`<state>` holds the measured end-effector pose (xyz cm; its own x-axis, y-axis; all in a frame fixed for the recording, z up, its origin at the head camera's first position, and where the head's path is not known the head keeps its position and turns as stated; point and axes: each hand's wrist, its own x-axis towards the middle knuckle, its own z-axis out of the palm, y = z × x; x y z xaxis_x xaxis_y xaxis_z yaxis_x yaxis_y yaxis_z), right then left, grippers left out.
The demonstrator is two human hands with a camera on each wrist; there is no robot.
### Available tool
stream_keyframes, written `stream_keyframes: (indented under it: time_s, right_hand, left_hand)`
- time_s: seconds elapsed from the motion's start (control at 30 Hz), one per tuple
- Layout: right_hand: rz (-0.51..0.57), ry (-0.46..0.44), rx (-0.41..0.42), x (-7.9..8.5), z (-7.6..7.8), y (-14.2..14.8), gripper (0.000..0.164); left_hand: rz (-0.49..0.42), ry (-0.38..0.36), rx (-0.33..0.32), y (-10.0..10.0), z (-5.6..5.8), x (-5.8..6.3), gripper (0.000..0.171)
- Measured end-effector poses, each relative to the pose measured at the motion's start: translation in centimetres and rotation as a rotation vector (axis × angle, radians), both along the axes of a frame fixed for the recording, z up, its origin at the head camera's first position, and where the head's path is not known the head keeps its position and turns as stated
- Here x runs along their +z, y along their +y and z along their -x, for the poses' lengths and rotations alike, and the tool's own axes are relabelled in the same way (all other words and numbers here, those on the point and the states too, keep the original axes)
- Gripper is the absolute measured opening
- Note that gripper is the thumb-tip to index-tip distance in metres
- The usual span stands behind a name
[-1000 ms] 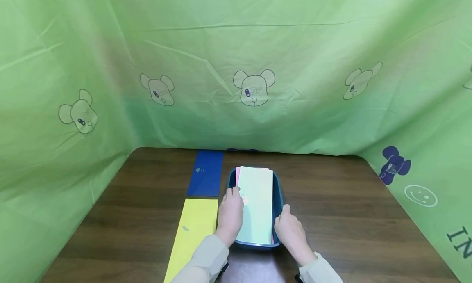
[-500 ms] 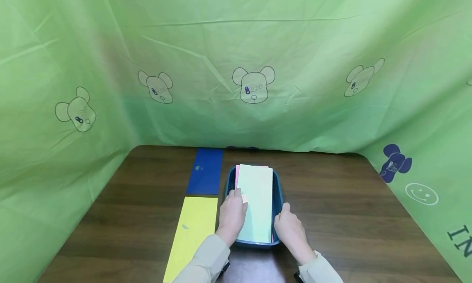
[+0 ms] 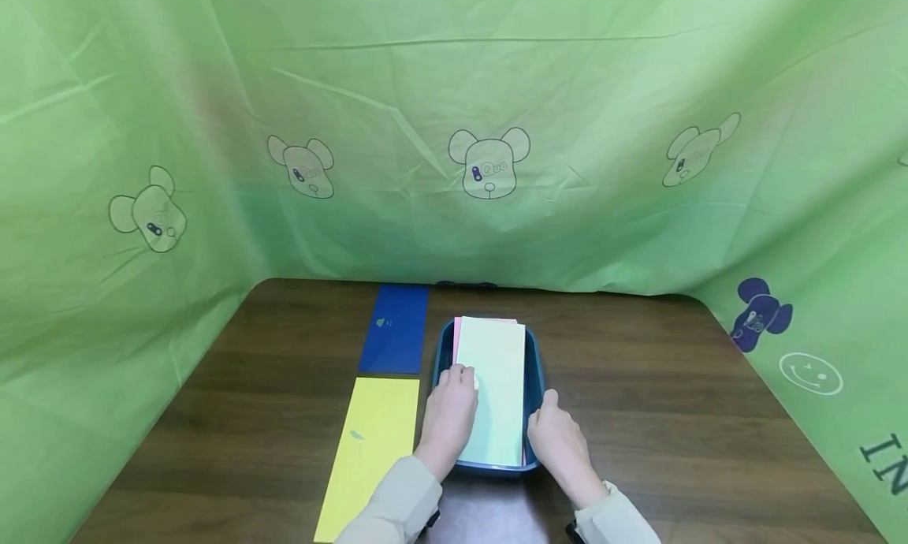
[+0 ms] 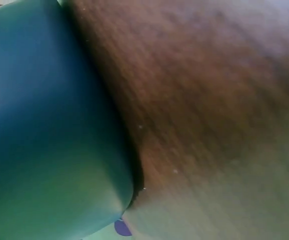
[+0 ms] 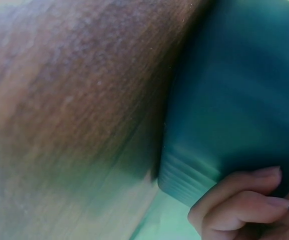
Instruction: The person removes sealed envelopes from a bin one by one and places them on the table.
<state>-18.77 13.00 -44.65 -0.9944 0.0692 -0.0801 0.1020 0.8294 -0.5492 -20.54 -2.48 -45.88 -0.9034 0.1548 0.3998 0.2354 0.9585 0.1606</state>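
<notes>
A dark blue plastic bin [image 3: 537,370] stands on the table and holds a stack of thin booklets or sheets. On top lies a pale mint booklet [image 3: 500,402], with a pink edge [image 3: 457,335] showing beneath. My left hand [image 3: 449,410] reaches over the bin's left rim, fingertips on the mint cover and partly hiding a small light mark. My right hand [image 3: 558,441] grips the right rim; in the right wrist view, its curled fingers [image 5: 239,200] lie against the bin's outer wall [image 5: 234,100]. The left wrist view shows the bin wall [image 4: 49,125] and no fingers.
Left of the bin, a blue booklet [image 3: 395,331] lies flat behind a yellow booklet [image 3: 372,449] on the brown wooden table [image 3: 653,386]. Green cloth [image 3: 369,229] with printed bear heads hangs around the back and sides.
My left hand has slid slightly right over the mint cover, and its fingers now hide more of the light mark. The right hand stays on the rim. The bin barely moved.
</notes>
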Motion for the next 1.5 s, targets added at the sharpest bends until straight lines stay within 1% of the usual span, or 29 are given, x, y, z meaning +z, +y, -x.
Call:
stream_keyframes:
  time_s: [0.13, 0.2, 0.27, 0.33, 0.43, 0.63, 0.83, 1.03, 1.13, 1.27, 1.5]
  right_hand:
    - [0.005, -0.015, 0.005, 0.01, -0.04, -0.04, 0.019]
    - [0.004, -0.02, 0.004, 0.01, -0.03, -0.04, 0.019]
    - [-0.001, -0.023, -0.001, 0.01, -0.02, -0.02, 0.018]
    - [-0.008, -0.021, -0.004, 0.03, 0.0, 0.02, 0.018]
    - [-0.012, -0.017, -0.005, 0.08, 0.02, 0.05, 0.017]
    - [-0.029, -0.023, -0.007, 0.18, 0.03, 0.08, 0.019]
    - [-0.026, -0.043, -0.008, 0.22, 0.07, 0.11, 0.02]
    - [-0.038, -0.035, -0.007, 0.14, 0.15, 0.18, 0.017]
    - [-0.04, -0.029, -0.005, 0.1, 0.16, 0.24, 0.016]
    - [-0.038, -0.028, -0.004, 0.08, 0.14, 0.27, 0.016]
    - [-0.024, -0.018, 0.001, 0.11, 0.04, 0.17, 0.015]
  left_hand:
    - [0.024, -0.059, 0.066, 0.15, 0.0, -0.18, 0.054]
    - [0.045, -0.09, 0.084, 0.25, 0.04, -0.24, 0.062]
    - [0.061, -0.117, 0.095, 0.35, 0.06, -0.22, 0.065]
    - [0.075, -0.139, 0.098, 0.42, 0.07, -0.14, 0.067]
    - [0.089, -0.153, 0.093, 0.48, 0.04, 0.08, 0.068]
    - [0.082, -0.147, 0.073, 0.48, -0.06, 0.09, 0.069]
    - [0.022, -0.146, 0.05, 0.38, 0.01, 0.07, 0.069]
    - [-0.093, -0.169, 0.032, 0.37, 0.11, 0.2, 0.065]
    - [-0.149, -0.18, 0.037, 0.4, 0.17, 0.28, 0.064]
    - [-0.202, -0.188, 0.063, 0.43, 0.23, 0.38, 0.066]
    - [-0.235, -0.201, 0.08, 0.43, 0.37, 0.37, 0.065]
